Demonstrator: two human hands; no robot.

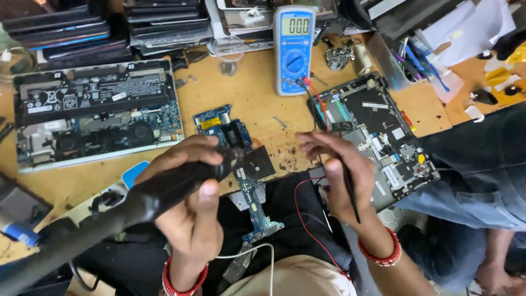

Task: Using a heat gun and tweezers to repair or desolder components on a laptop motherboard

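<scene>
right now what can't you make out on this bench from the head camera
- Black tool: its rear end is cut off by the lower left edge, and the left hand covers its middle.
- Blue board: the tool tip and left hand hide part of it.
- Probe: the right hand hides its tip and contact point.
- Open laptop: part labels are too small.
- Stacked laptops: cut off by the top edge.

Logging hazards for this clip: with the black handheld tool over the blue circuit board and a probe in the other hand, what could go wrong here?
1. The left hand holds a thick black tool whose tip sits on the small blue circuit board; a slip may damage components.
2. The right hand grips a thin black probe; its red lead crosses the lap and could snag.
3. The blue multimeter leans amid clutter and might topple.
</scene>
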